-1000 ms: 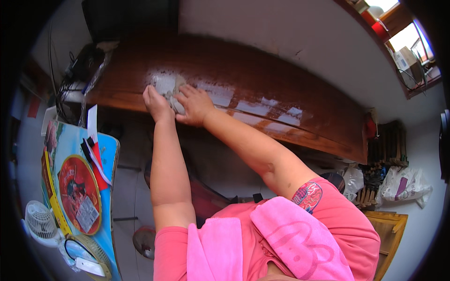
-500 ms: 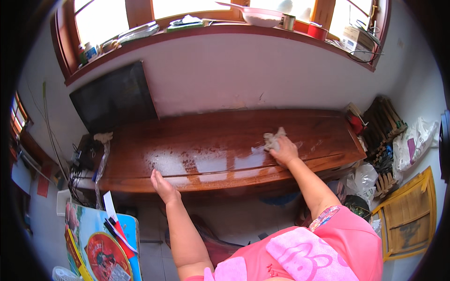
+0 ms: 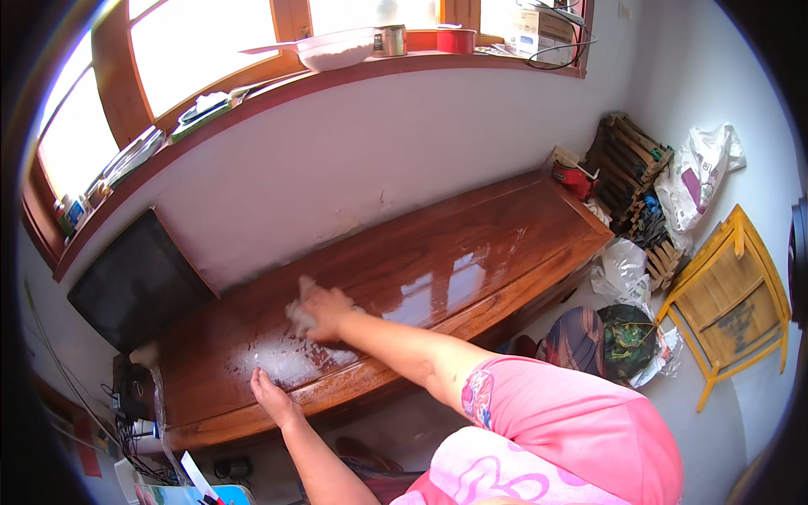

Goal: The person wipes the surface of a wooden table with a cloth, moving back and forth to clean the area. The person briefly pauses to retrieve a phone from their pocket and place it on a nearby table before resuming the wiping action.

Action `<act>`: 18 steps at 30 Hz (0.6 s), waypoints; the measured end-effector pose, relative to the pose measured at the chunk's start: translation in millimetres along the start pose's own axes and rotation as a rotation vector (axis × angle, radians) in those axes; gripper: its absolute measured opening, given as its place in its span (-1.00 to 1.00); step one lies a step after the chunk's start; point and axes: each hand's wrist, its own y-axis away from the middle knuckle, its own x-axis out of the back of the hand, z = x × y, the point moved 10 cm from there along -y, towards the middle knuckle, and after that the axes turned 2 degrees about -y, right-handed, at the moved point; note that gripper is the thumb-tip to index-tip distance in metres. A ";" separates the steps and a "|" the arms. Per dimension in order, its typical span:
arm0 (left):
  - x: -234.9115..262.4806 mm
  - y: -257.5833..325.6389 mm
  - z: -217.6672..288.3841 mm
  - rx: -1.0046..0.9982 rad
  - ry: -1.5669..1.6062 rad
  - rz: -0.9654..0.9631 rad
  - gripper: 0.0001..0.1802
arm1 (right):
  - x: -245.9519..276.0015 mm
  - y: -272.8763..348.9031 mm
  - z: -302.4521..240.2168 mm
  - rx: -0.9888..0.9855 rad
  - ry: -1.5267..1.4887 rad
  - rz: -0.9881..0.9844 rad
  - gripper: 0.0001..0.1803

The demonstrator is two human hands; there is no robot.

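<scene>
A long, low cabinet of glossy reddish-brown wood runs along the wall, its top streaked with wet patches. My right hand presses a pale, crumpled cloth onto the left-middle of that top, with the fingers closed over it. Part of the cloth is hidden under the hand, and both are slightly blurred. Near the cabinet's front edge my left hand hovers with its fingers stretched out, holding nothing. Around both hands the wood carries water marks and reflections of the window.
A black flat-screen television stands at the left end, beside cables and a small dark box. A windowsill above holds a pink pan and a red pot. Bundled slats, bags and a yellow wooden frame are at right.
My right hand has swept the cloth leftward along the cabinet top. The head view has turned and shifted toward the right. My left hand stays near the front edge with its fingers stretched.
</scene>
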 end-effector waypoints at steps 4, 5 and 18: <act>-22.2 4.3 -6.1 0.062 0.018 -0.024 -0.54 | -34.1 -1.4 -4.6 0.225 -0.034 0.067 -0.22; -29.7 5.6 -5.4 0.078 0.011 -0.037 -0.54 | -27.7 1.8 8.0 0.210 -0.029 0.088 -0.25; -32.6 3.7 -28.4 -0.079 -0.285 -0.153 -0.54 | 139.8 272.5 347.8 -0.935 0.104 0.268 -0.20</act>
